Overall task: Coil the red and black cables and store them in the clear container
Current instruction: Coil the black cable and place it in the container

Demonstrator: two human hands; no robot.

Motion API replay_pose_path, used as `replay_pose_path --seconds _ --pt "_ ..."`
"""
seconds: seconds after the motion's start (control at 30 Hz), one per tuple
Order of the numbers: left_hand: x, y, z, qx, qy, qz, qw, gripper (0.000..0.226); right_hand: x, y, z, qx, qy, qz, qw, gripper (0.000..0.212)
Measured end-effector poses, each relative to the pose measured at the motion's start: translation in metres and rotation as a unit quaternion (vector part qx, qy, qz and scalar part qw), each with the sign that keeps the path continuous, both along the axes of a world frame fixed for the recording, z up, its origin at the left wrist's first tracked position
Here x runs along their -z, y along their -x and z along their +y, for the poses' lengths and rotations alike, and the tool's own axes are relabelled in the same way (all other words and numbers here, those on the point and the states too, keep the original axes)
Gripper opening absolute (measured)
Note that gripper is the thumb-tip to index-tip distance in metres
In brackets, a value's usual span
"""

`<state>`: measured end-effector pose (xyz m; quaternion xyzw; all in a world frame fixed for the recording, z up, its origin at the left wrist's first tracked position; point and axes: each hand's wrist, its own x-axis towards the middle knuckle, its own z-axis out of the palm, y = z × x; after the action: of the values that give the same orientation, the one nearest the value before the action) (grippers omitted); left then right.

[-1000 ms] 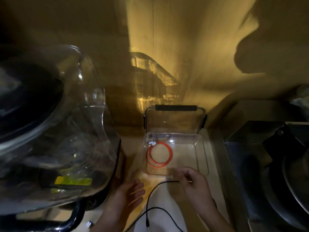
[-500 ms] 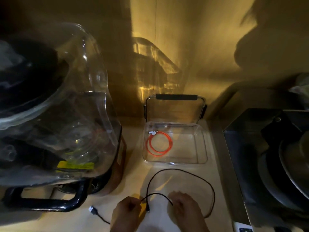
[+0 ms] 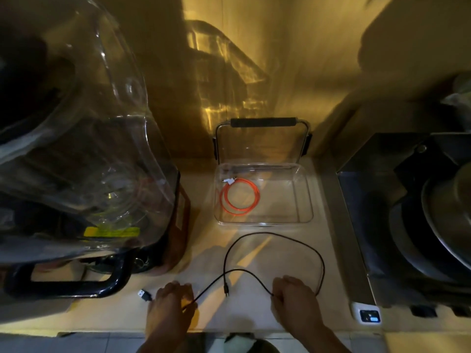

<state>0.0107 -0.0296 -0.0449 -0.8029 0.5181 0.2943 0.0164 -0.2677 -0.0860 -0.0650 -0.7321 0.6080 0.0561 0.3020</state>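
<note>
The red cable (image 3: pixel 239 196) is lying coiled inside the clear container (image 3: pixel 304 200), toward its left side, with its white plugs at the back left. The container is sitting on the tabletop (image 3: pixel 328 240) against the wall, its black-gripped handle (image 3: pixel 263 122) standing up behind it. The black cable (image 3: pixel 274 235) is lying on the tabletop just in front of the container in one wide loop. The left hand (image 3: pixel 169 305) is pinching one stretch of it, and the right hand (image 3: pixel 295 299) is gripping another. A USB plug (image 3: pixel 144 294) is resting beside the left hand, near a large clear-lidded appliance (image 3: pixel 76 149).
</note>
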Motion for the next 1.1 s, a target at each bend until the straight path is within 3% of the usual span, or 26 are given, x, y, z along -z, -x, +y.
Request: replay_pose_path --seconds 0.2,0.3,0.37,0.47,0.57,0.83,0.97,1.1 --pt "-0.003 -0.004 0.012 0.044 0.033 0.005 0.998 0.023 0.005 0.000 0.004 0.039 0.050 -0.023 0.998 0.018" --pt "-0.004 -0.004 0.016 0.007 0.088 0.068 0.994 0.014 -0.008 -0.002 0.002 0.099 0.044 -0.104 0.989 0.011" --pt "-0.006 -0.001 0.015 -0.031 0.129 0.107 0.985 0.019 -0.023 -0.003 0.001 0.112 0.030 -0.164 0.980 0.008" --pt "-0.019 0.003 0.008 -0.060 0.195 0.142 0.969 0.018 -0.044 -0.003 0.001 0.126 0.063 -0.225 0.964 0.026" --pt "-0.029 0.003 0.004 -0.069 0.231 0.173 0.955 0.009 -0.060 0.001 -0.004 0.185 0.094 -0.278 0.938 0.022" --pt "-0.046 -0.010 0.018 -0.090 0.228 0.219 0.944 0.017 -0.108 0.023 -0.016 0.331 0.150 -0.347 0.865 0.018" --pt "-0.065 -0.002 0.018 -0.161 0.213 0.335 0.904 0.023 -0.122 0.029 -0.014 0.327 0.159 -0.333 0.870 0.017" --pt "-0.083 0.013 0.012 -0.224 0.204 0.479 0.824 0.036 -0.130 0.028 -0.002 0.264 0.169 -0.319 0.894 0.015"
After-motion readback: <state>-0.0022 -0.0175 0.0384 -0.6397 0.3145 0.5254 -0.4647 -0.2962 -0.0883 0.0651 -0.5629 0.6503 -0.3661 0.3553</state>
